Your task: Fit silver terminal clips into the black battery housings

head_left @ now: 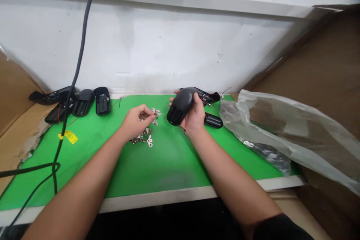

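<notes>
Black plastic shell (184, 101), smoothly domed at one end and hollow with ridges at the other, is held to the right of a loose pile of metal clips (150, 141). A scuffed, whitish wall (168, 45) rises behind the pile, and a matte, bright green counter (157, 172) with a pale front edge lies under it. Rough brown cardboard (323, 63) stands far to its right, with more far to its left. Well right of the pile, a crinkled, milky clear bag (253, 101) spreads open. The right hand (197, 116), just right of the pile, is wrapped around the shell from beneath, thumb on its side. The shell's long axis slants, dome up and right, hollow end down and left, towards the pile. The left hand (133, 122) is at the pile and nearer to it, the shell lying to that hand's right; its thumb and forefinger are narrowed together, though whether they pinch a clip cannot be told. Similar black housings (102, 103) sit left of the pile, others beyond the right hand. Smallest are the clips, flat, silvery and holed, and hair-thin red wires.
</notes>
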`<move>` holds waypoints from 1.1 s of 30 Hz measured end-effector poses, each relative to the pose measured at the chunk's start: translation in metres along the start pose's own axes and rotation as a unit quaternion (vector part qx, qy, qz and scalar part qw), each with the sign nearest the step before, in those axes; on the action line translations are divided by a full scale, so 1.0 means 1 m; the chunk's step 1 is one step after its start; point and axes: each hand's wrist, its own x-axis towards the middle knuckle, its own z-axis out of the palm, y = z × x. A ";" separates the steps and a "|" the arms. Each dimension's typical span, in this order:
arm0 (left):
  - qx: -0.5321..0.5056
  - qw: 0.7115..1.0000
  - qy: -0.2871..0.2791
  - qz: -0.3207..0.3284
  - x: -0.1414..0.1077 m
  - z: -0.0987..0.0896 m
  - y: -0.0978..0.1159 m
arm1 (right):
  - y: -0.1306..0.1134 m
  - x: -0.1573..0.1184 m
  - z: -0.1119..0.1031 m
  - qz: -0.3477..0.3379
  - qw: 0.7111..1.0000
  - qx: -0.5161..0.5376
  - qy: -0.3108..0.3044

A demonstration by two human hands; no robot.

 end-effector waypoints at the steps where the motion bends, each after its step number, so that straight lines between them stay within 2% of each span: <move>1: -0.030 1.000 -0.001 -0.002 0.000 0.002 0.000 | 0.005 -0.002 0.000 0.005 1.000 0.010 0.006; 4: -0.105 0.994 -0.014 -0.019 -0.001 0.007 0.001 | 0.013 -0.012 -0.001 0.008 0.999 0.030 0.026; 8: -0.135 0.990 -0.015 -0.039 -0.003 0.014 0.003 | 0.015 -0.022 0.001 -0.006 0.998 0.029 0.048; 14: -0.115 0.991 -0.038 -0.047 -0.005 0.019 0.003 | 0.012 -0.029 0.006 -0.011 0.999 0.015 0.045; 21: -0.076 0.996 -0.029 -0.040 -0.007 0.026 0.007 | 0.005 -0.030 0.009 -0.069 0.996 -0.003 0.054; 33: -0.070 0.989 -0.074 -0.107 -0.014 0.040 0.018 | -0.005 -0.038 0.019 -0.155 0.986 -0.049 0.045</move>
